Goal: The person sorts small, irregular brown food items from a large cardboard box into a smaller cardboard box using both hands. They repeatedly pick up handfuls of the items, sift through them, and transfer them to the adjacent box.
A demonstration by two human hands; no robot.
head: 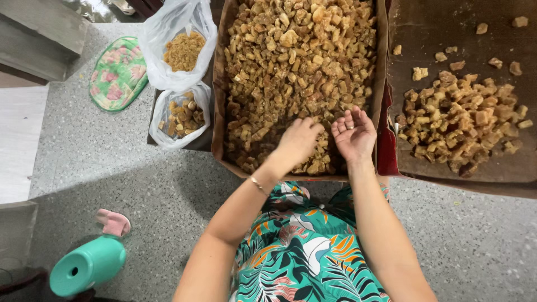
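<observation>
A cardboard box (217, 95) in front of me is full of golden-brown chunks (291, 61). My left hand (299, 140) rests palm down on the chunks near the box's front edge, fingers curled into the pile. My right hand (353, 133) is just beside it, palm up and cupped, fingers apart, with a ring on one finger. I see nothing clearly held in it. A second box (447, 22) to the right holds a smaller heap of the same chunks (458, 120).
Two clear plastic bags stand left of the box: one with fine crumbs (182, 50), one with dark chunks (183, 116). A floral pad (118, 72) lies on the speckled floor. A teal container (88, 265) and a pink sandal (113, 222) are at lower left.
</observation>
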